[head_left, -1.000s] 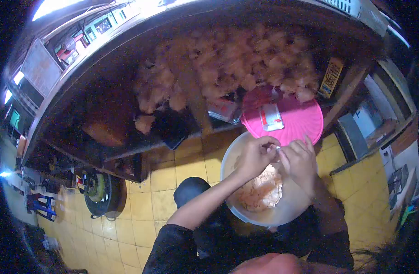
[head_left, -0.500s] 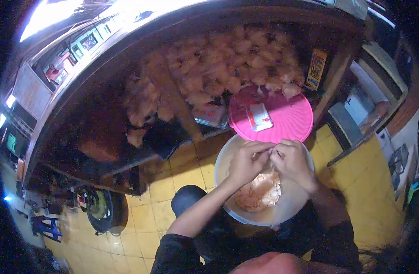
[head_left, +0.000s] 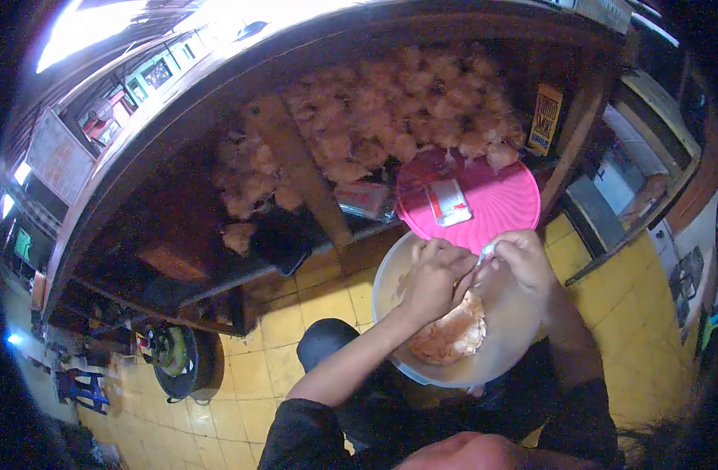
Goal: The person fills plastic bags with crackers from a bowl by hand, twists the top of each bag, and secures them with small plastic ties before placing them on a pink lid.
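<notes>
Both my hands meet over a pale plastic basin [head_left: 509, 333] that sits near me, above the yellow floor tiles [head_left: 277, 325]. My left hand [head_left: 433, 278] hangs over the middle of the basin with its fingers curled tight into the palm; what it has inside, if anything, I cannot tell. My right hand [head_left: 525, 262], just to the right of it and above the far rim, is closed in a pinch, thumb and fingertips nipping a small whitish scrap [head_left: 485, 251] that looks like thin plastic. The scrap shows between the two hands, and the left knuckles lie just beside it. Under the hands a heap of pink-orange food [head_left: 453, 335] lies in the bottom of the basin, towards its near left side. Beyond the far rim a round pink lid [head_left: 504, 205] carries a small red-and-white packet [head_left: 447, 201]. Farther off, bagged pinkish snacks [head_left: 390, 110] fill a dark wooden shelf [head_left: 296, 168], with a yellow sign [head_left: 545, 119] at the right end
</notes>
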`<action>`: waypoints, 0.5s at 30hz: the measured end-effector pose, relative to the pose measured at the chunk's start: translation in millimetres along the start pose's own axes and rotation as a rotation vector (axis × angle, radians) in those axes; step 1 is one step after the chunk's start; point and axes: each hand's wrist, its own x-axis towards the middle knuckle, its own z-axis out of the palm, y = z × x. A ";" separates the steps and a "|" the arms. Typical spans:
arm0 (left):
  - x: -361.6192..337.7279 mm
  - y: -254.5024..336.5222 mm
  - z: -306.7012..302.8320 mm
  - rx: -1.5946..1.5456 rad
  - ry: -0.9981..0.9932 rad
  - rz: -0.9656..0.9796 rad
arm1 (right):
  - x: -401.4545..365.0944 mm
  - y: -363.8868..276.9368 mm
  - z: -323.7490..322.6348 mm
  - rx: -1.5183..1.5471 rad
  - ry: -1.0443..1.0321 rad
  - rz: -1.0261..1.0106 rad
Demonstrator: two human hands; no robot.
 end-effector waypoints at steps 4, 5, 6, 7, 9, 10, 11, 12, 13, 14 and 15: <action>-4.7 -5.2 0.2 -0.065 -0.169 -0.042 | 3.0 0.5 -11.7 0.041 -0.154 0.092; -5.7 -8.1 -2.3 -0.188 -0.329 -0.145 | 3.3 -0.9 -13.0 -0.065 -0.243 0.127; -3.2 -11.9 -9.1 -0.187 -0.330 -0.140 | 3.8 -0.8 -13.8 -0.065 -0.240 0.123; 1.1 -17.8 -20.1 -0.203 -0.482 -0.270 | 4.8 -0.2 -14.1 -0.120 -0.207 0.107; 9.8 -27.6 -41.2 -0.131 -0.373 -0.393 | 7.7 -2.8 -17.1 -0.177 -0.169 0.076; 15.8 -31.0 -49.8 -0.051 -0.110 -0.381 | 9.6 -4.9 -20.9 -0.181 -0.077 0.027; 29.1 -37.1 -57.2 -0.053 0.301 -0.177 | 10.9 -5.6 -22.8 -0.181 0.017 -0.018; 47.5 -35.4 -69.6 0.019 0.474 -0.162 | 12.5 -4.9 -23.7 -0.177 0.021 -0.019; 62.8 -22.5 -78.7 0.063 0.640 -0.077 | 15.0 -3.5 -24.6 -0.143 0.069 -0.024; 64.8 -31.5 -74.9 0.031 0.604 -0.048 | 17.4 -1.3 -25.4 -0.111 0.117 -0.031; 63.2 -45.7 -67.4 0.000 0.569 -0.015 | 19.5 5.8 -23.7 -0.111 0.118 -0.034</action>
